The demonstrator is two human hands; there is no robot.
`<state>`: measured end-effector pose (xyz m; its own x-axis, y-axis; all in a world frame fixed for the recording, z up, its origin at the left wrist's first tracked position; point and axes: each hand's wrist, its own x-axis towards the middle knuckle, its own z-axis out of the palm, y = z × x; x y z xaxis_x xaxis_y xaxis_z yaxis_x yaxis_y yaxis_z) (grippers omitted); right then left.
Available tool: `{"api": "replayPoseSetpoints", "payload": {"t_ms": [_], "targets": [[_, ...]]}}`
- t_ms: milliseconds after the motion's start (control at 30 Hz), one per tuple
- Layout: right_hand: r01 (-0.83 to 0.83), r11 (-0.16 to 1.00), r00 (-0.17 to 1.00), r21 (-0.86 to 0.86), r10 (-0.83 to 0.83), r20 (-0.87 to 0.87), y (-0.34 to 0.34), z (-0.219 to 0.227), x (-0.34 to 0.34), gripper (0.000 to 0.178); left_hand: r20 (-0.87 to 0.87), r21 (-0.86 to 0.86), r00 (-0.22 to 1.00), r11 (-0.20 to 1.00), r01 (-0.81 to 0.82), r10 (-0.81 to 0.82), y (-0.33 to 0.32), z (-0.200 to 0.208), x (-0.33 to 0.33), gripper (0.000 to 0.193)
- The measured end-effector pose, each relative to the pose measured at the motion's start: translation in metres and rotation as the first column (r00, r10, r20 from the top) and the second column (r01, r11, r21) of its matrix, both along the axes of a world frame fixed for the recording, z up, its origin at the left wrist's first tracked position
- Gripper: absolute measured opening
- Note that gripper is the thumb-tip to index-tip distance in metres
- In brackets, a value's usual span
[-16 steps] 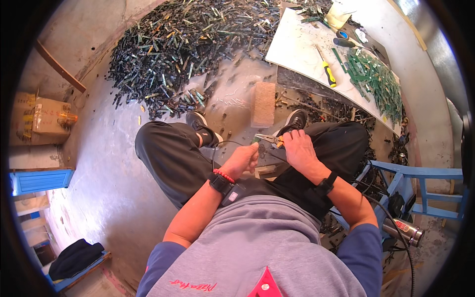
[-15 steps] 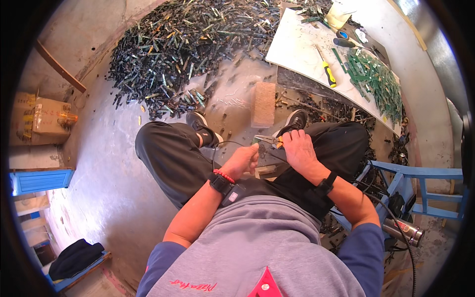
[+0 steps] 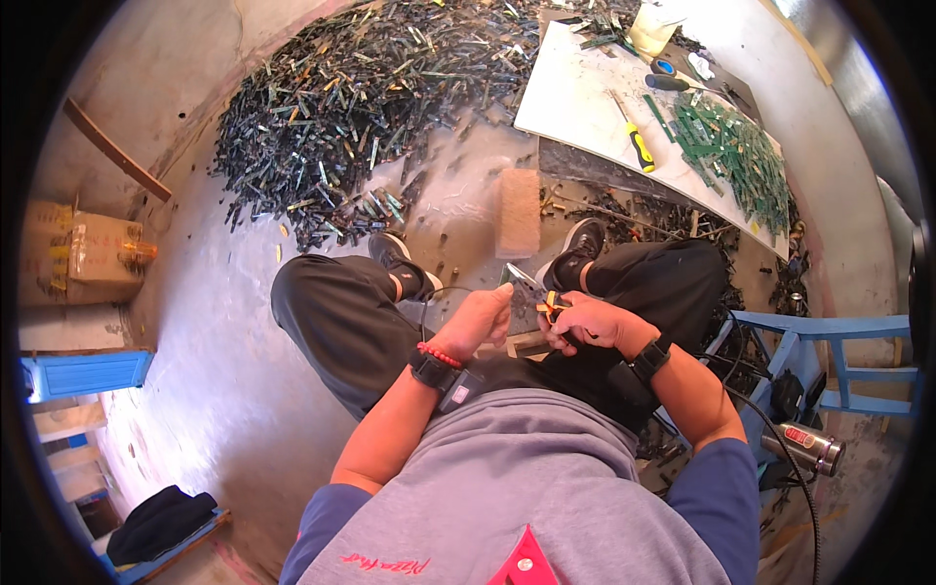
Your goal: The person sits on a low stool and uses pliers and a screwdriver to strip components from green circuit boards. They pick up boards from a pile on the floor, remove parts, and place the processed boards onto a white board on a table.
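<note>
My right hand [image 3: 593, 322] is closed around the yellow-and-black handles of a pair of pliers [image 3: 549, 304]. The metal jaws point up and left, reaching close to my left fingertips. In a pinch, my left hand [image 3: 478, 320] grips a small dark green piece [image 3: 505, 277], mostly hidden by the fingers. A thin dark cable [image 3: 425, 310] loops near that wrist. Both hands are in front of my lap, between my bent knees. Just beyond them a reddish-brown brick [image 3: 519, 213] stands on the floor between my shoes.
A large heap of dark narrow strips [image 3: 331, 127] covers the floor ahead. A white board [image 3: 575, 93] on the right carries green strips [image 3: 731, 156] and a yellow-black screwdriver [image 3: 636, 141]. A blue stool [image 3: 799, 341] and a metal flask [image 3: 809, 448] are at my right; cardboard boxes [image 3: 102, 249] at left.
My right hand has turned and lowered slightly, with the pliers now tilted more steeply and their jaws pointing up-left. My left hand keeps its pinch in nearly the same place.
</note>
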<state>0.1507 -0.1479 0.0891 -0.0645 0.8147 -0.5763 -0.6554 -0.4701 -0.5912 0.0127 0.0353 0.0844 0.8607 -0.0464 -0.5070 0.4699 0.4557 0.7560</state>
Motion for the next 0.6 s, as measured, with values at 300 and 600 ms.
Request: {"api": "replayPoseSetpoints", "payload": {"t_ms": [300,600], "targets": [[-0.087,0.989,-0.586,-0.12,0.047,0.809,0.006,0.002,-0.01,0.018,-0.216,-0.274,0.976,0.96,-0.061,0.0,0.003,-0.011,-0.002,0.044],[-0.049,0.998,-0.286,-0.038,0.022,0.958,0.005,-0.012,-0.01,0.013,-0.175,-0.373,0.985,0.924,-0.079,0.013,0.007,-0.005,-0.001,0.043]]}}
